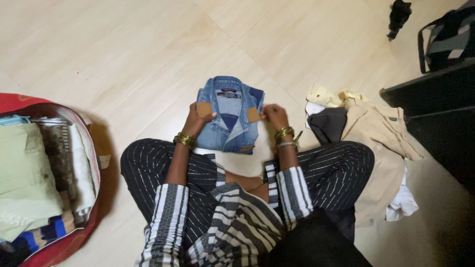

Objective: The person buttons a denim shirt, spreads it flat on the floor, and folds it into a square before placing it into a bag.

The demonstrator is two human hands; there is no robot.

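A folded blue denim shirt (228,114) with tan shoulder patches lies on the pale floor in front of my crossed legs. My left hand (198,117) grips its left edge, thumb on the tan patch. My right hand (273,115) pinches the right edge at the other tan patch. Both wrists wear gold bangles. I sit cross-legged in dark striped trousers.
A red bag (81,232) filled with folded clothes stands at the left. A loose pile of beige, dark and white garments (366,133) lies at my right. Dark furniture (435,113) and a black backpack (448,37) occupy the far right. A small black object (399,16) sits at the top.
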